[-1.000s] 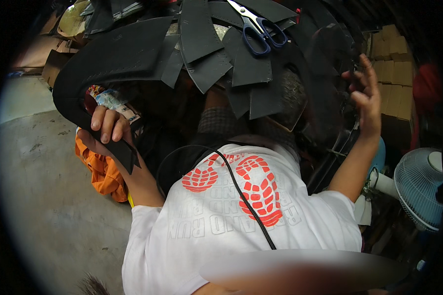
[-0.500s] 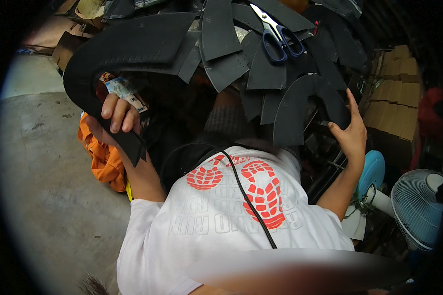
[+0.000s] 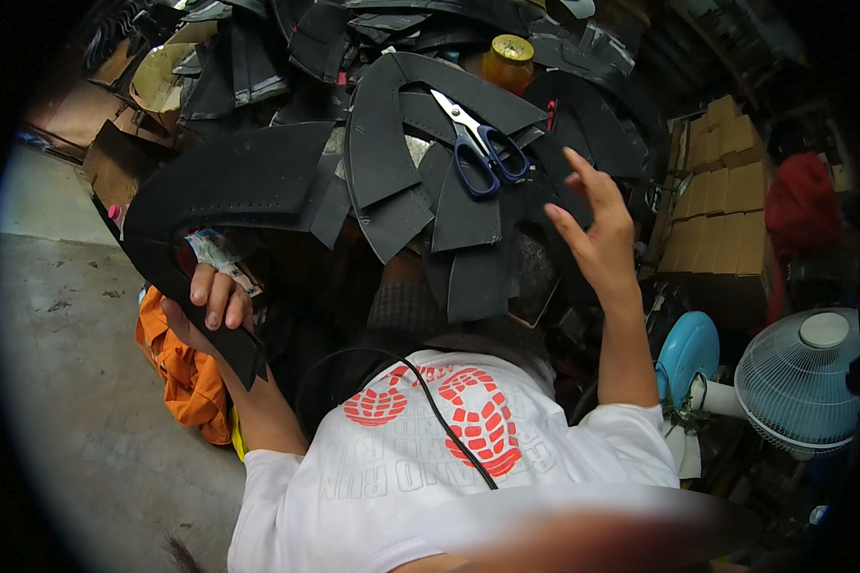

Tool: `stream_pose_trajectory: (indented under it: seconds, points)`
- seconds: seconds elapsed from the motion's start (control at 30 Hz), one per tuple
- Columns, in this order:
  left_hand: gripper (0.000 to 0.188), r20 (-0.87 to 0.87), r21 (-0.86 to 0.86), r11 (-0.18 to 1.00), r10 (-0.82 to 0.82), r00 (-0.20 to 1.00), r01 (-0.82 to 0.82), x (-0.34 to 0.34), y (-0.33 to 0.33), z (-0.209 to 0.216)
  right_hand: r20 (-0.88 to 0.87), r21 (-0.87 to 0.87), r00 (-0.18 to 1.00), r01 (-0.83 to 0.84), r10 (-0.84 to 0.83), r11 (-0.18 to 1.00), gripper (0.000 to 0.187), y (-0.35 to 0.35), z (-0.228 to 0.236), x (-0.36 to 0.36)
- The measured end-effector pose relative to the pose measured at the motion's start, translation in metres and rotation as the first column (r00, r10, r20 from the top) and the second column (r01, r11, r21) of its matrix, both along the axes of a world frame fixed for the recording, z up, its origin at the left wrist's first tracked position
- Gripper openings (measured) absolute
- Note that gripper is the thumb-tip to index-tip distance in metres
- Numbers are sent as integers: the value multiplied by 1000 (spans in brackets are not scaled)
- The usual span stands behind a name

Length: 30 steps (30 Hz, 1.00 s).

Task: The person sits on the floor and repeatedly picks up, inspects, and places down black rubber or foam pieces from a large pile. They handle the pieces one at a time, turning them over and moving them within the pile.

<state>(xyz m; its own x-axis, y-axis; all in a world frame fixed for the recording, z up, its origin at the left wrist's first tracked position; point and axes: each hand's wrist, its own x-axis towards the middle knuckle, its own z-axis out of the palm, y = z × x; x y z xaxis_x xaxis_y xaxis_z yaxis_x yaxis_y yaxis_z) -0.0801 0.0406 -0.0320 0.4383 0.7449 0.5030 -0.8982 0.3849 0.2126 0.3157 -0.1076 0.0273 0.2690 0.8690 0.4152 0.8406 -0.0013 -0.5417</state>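
Observation:
My left hand (image 3: pixel 222 298) has its fingers wrapped round one arm of a long curved black sheet piece (image 3: pixel 229 177). A row of small holes runs along that piece's inner edge, and its far end lies against the left side of a pile of similar pieces. My right hand (image 3: pixel 597 234) is raised at the pile's right side, open, fingers apart and nothing in them. A pair of scissors (image 3: pixel 479 162) with dark blue handles lies on top of the pile, blades pointing away. Beneath and left of it lies an arched black piece (image 3: pixel 373 129).
Behind the scissors stands a jar (image 3: pixel 509 63) with a yellow lid. Stacked brown cardboard (image 3: pixel 721 191) and a fan (image 3: pixel 798 382) are at the right. Orange cloth (image 3: pixel 177 358) hangs below my left hand. A black cord (image 3: pixel 435 406) crosses my shirt.
The view has shifted, showing more of the far pile. My right hand has come away from the arched black piece at the near right edge, which no longer shows there. My left hand keeps its grip.

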Motion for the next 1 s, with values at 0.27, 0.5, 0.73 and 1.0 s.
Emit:
stream_pose_trajectory:
  seconds: [0.27, 0.5, 0.73, 1.0]
  points:
    - [69, -8, -6, 999, 32, 999, -32, -2, -8, 1, 329, -209, 924, -127, 192, 970, 65, 82, -10, -15]
    - [65, -3, -35, 999, 41, 999, -41, -6, -9, 2, 128, -250, 983, -94, 129, 964, 71, 86, 3, -21]
    - [65, -16, -28, 998, 48, 999, -49, -8, -4, 5, -403, -141, 908, -185, 114, 973, 66, 59, 18, -25]
    - [54, -14, -31, 999, 27, 1000, -28, -9, -4, 1, -60, -206, 981, -196, 187, 959, 60, 59, 3, -67]
